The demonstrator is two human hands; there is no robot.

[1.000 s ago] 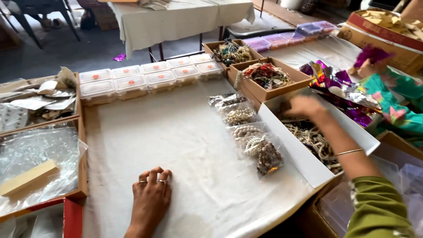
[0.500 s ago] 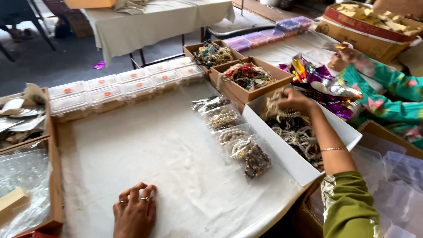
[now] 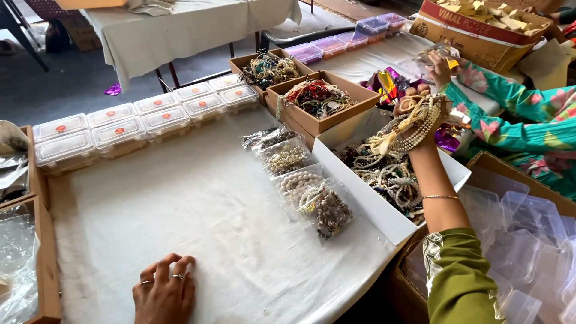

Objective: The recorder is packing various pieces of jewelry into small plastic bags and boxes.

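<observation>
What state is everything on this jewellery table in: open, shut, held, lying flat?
Left hand: flat on the white table cloth, holding nothing.
Right hand: raised, gripping a bunch of cream bead necklaces.
Long white cardboard box: open, holding tangled necklaces.
Clear plastic lidded boxes: shut, in rows.
Small clear bags of beads: lying flat in a row.
Two brown cardboard boxes: open, filled with jewellery.

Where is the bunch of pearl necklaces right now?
Head view, right side: the pearl necklaces hang from the raised right hand, above the white box of jewellery.
</observation>
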